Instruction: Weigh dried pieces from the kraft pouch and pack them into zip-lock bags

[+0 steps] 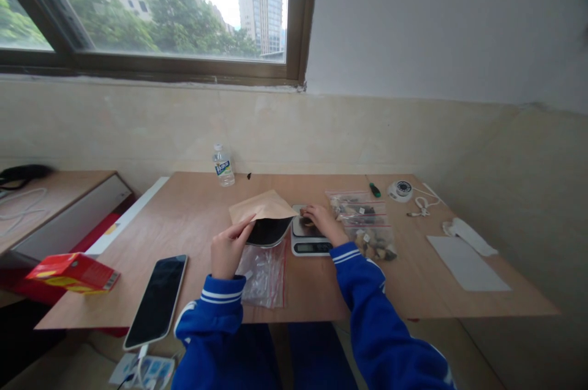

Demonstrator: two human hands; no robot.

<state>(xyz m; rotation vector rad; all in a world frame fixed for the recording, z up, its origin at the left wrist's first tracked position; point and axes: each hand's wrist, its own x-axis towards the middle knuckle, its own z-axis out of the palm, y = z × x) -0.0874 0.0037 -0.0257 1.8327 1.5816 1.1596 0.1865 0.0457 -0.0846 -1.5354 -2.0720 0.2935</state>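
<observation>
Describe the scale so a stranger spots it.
On the wooden table, find the right hand. The scale sits beneath it, between an open brown bag and filled clear bags. Unlike those bags, it has a small display along its near edge.

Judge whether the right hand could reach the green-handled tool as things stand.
Probably yes: the right hand is at the scale, and only low-lying plastic bags separate it from the green-handled tool.
</observation>
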